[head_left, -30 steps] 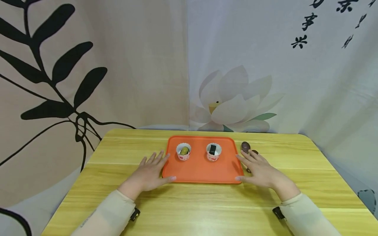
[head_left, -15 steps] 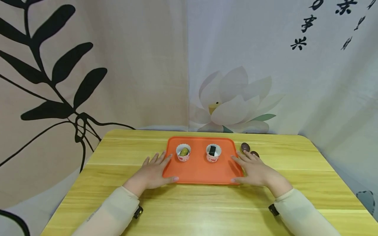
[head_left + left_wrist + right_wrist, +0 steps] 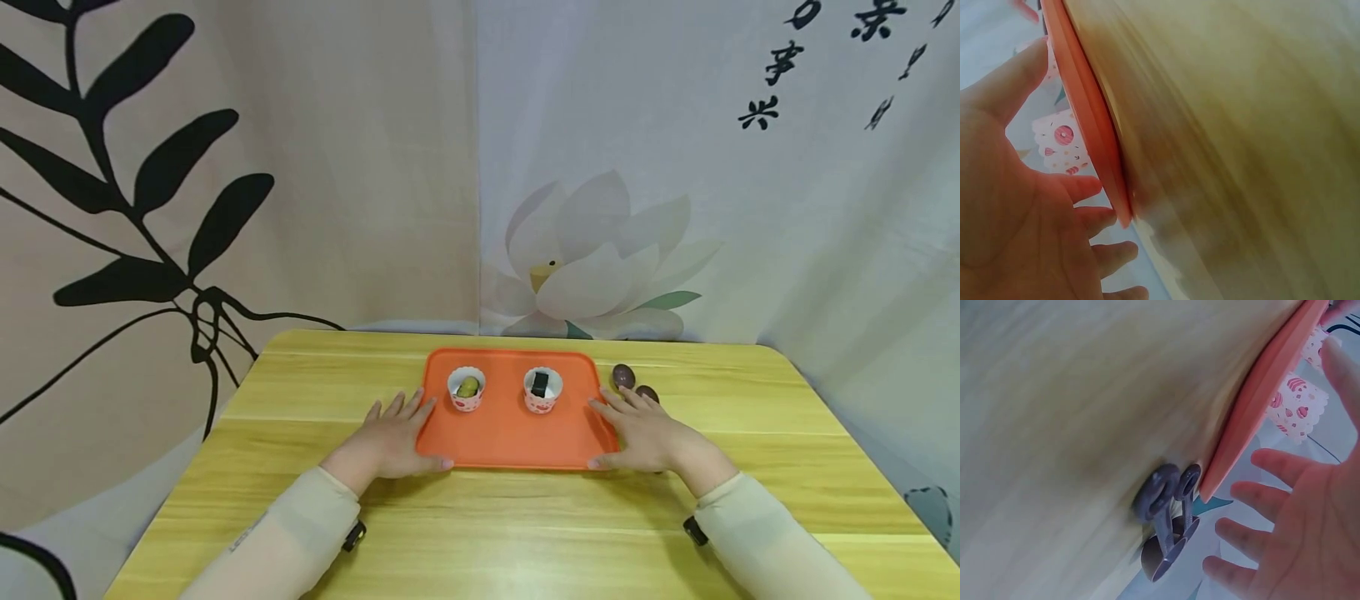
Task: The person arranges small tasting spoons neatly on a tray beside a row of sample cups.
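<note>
An orange tray (image 3: 517, 442) lies on the wooden table. Two small printed paper cups stand on it: the left cup (image 3: 467, 403) holds greenish, roundish pieces (image 3: 468, 387), the right cup (image 3: 542, 405) a black block-like piece (image 3: 539, 384). My left hand (image 3: 386, 442) is at the tray's left edge, fingers spread along the rim and thumb over the front corner. At the right edge my right hand (image 3: 648, 433) mirrors it, thumb at the front right corner. In both wrist views the fingers are extended, with fingertips close by the rim.
Two dark brown measuring scoops (image 3: 1163, 550) with looped handles lie on the table (image 3: 750, 417) just right of the tray, partly hidden by my right hand in the head view. A printed curtain (image 3: 375, 167) hangs behind the table.
Both hands have moved inward to the tray's sides, the right one leftward and the left one slightly rightward. The tray shifts very slightly right in the latest half second.
</note>
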Available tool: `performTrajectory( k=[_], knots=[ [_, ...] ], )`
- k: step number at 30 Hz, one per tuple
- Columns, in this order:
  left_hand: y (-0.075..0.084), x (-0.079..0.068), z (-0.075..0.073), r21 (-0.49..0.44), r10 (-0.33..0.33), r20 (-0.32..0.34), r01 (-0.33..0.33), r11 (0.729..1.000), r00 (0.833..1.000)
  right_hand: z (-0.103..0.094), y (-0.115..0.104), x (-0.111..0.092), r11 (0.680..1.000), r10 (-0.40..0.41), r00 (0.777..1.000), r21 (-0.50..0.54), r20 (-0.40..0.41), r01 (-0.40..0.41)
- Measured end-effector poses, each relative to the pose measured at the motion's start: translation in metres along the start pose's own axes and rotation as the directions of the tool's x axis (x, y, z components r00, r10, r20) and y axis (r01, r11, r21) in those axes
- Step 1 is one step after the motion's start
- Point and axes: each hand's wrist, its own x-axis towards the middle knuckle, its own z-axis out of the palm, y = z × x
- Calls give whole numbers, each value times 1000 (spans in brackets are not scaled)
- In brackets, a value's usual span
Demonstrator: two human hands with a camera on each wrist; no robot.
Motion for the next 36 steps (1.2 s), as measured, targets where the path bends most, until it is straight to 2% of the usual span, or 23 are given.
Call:
performTrajectory(
  k=[11,36],
  knots=[
    [0,-1,-2,-10,-4,12,4,1000,1000,2,1,3,1000,20,998,11,52,-21],
    [1,-4,-6,-6,1,9,-1,1000,1000,2,3,4,999,46,996,16,82,-48]
  ],
)
